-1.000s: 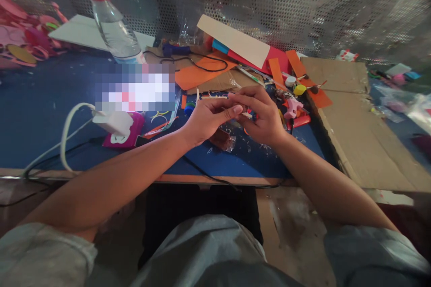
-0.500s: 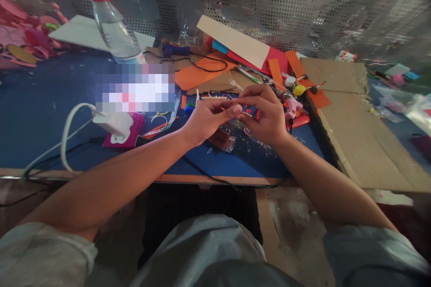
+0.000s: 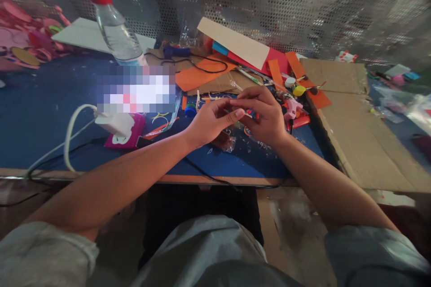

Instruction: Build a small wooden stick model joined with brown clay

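Observation:
Above the middle of the blue tabletop [image 3: 215,163], my left hand [image 3: 213,121] and my right hand [image 3: 266,114] meet at the fingertips. The fingers of both are bent and pinched together. Whatever lies between them is too small or hidden to make out. Below my hands is a brown piece in clear plastic wrap [image 3: 226,141], partly covered by the left hand. Just right of my right hand sits a pink glue gun [image 3: 292,110] beside a red object [image 3: 299,121]. A blue bottle cap [image 3: 190,110] lies left of my left hand.
A water bottle with a red cap [image 3: 117,31] stands at the back left. A white charger [image 3: 114,123] sits in a magenta power strip [image 3: 139,125], its cable looping left. Orange sheets [image 3: 195,74] and cardboard [image 3: 363,134] lie behind and to the right. Perforated metal [image 3: 242,0] backs the table.
My hands stay together at nearly the same spot, with the fingers shifting slightly and the left thumb moving a little right. The view has tilted slightly; nothing on the table has visibly moved.

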`<action>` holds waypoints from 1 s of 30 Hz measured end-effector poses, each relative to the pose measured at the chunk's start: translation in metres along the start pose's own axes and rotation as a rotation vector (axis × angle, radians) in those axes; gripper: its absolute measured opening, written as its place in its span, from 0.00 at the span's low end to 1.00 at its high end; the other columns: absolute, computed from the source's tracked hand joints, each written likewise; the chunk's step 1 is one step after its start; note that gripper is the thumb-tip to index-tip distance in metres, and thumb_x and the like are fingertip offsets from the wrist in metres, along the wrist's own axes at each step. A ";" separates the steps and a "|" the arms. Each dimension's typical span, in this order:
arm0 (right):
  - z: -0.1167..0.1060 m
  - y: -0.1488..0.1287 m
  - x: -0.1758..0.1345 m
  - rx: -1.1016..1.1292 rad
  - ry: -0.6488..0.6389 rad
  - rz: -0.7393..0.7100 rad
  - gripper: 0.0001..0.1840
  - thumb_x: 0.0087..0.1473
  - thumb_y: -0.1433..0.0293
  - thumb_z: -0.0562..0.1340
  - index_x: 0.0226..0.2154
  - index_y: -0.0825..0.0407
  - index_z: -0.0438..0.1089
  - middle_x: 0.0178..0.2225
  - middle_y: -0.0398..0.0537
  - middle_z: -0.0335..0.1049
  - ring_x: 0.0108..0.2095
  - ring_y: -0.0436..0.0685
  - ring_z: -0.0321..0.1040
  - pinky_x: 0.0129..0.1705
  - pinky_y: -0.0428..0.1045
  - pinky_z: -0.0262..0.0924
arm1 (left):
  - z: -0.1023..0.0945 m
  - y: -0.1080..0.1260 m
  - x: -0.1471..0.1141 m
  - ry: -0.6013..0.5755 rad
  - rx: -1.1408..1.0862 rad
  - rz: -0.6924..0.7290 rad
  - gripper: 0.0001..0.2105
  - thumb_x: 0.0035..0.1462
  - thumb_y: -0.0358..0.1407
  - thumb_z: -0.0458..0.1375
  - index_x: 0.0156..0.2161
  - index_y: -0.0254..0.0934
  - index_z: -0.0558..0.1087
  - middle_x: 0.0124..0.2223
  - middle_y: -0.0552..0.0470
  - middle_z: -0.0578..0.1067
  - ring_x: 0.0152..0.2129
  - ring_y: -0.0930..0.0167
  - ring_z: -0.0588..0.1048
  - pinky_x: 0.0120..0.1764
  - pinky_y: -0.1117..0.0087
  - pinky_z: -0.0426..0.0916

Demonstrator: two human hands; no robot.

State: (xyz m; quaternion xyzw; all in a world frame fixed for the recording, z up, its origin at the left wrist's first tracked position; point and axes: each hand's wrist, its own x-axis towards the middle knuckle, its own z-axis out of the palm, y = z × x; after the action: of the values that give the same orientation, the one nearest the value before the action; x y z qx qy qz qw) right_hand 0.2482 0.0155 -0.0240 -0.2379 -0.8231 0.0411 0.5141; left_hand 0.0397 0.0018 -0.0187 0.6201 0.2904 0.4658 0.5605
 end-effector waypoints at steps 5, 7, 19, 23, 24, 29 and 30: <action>0.002 0.003 -0.002 -0.049 -0.023 0.028 0.21 0.69 0.58 0.73 0.62 0.36 0.82 0.53 0.52 0.79 0.53 0.63 0.80 0.55 0.64 0.81 | 0.000 -0.004 -0.001 0.040 0.026 -0.033 0.27 0.55 0.62 0.77 0.39 0.37 0.84 0.29 0.53 0.75 0.25 0.73 0.69 0.30 0.69 0.62; 0.004 0.004 -0.003 -0.052 -0.059 0.038 0.27 0.67 0.57 0.74 0.67 0.35 0.78 0.55 0.53 0.79 0.55 0.64 0.79 0.58 0.65 0.80 | -0.001 -0.005 0.000 0.044 0.022 -0.031 0.29 0.57 0.65 0.74 0.40 0.37 0.85 0.30 0.52 0.76 0.27 0.72 0.70 0.31 0.68 0.63; 0.003 0.000 -0.001 -0.024 -0.035 0.005 0.24 0.70 0.63 0.72 0.66 0.34 0.79 0.54 0.53 0.79 0.55 0.63 0.80 0.54 0.62 0.80 | -0.002 -0.003 -0.002 -0.011 0.110 -0.006 0.32 0.62 0.68 0.67 0.42 0.36 0.84 0.30 0.51 0.77 0.27 0.72 0.72 0.32 0.68 0.65; 0.003 -0.001 0.000 -0.003 -0.022 0.000 0.28 0.68 0.59 0.74 0.68 0.35 0.78 0.55 0.54 0.78 0.56 0.65 0.80 0.57 0.65 0.79 | -0.002 0.000 -0.001 -0.028 0.093 0.067 0.31 0.65 0.67 0.66 0.39 0.36 0.84 0.34 0.50 0.80 0.32 0.70 0.75 0.38 0.68 0.69; 0.003 -0.001 0.000 -0.002 -0.019 0.001 0.27 0.68 0.60 0.73 0.67 0.33 0.78 0.55 0.53 0.79 0.55 0.65 0.80 0.55 0.64 0.80 | -0.002 0.000 -0.001 -0.028 0.101 0.076 0.31 0.65 0.67 0.65 0.38 0.36 0.84 0.32 0.50 0.78 0.30 0.71 0.73 0.36 0.68 0.67; 0.003 -0.001 -0.001 -0.021 0.021 0.009 0.23 0.70 0.65 0.72 0.63 0.30 0.81 0.52 0.51 0.80 0.51 0.62 0.80 0.51 0.62 0.79 | -0.001 0.000 0.000 0.019 0.091 0.028 0.30 0.58 0.65 0.73 0.39 0.36 0.83 0.30 0.52 0.77 0.26 0.73 0.70 0.31 0.69 0.63; 0.003 -0.001 -0.001 -0.026 0.025 0.010 0.22 0.69 0.65 0.72 0.63 0.31 0.82 0.52 0.51 0.80 0.51 0.62 0.80 0.51 0.63 0.80 | -0.001 -0.001 0.000 0.034 0.081 0.018 0.29 0.55 0.64 0.75 0.39 0.36 0.83 0.31 0.52 0.78 0.26 0.73 0.70 0.32 0.69 0.64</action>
State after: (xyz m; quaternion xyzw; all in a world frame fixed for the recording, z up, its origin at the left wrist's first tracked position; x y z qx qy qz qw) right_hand 0.2455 0.0145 -0.0252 -0.2494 -0.8158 0.0300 0.5210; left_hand 0.0388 0.0025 -0.0194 0.6369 0.3131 0.4692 0.5256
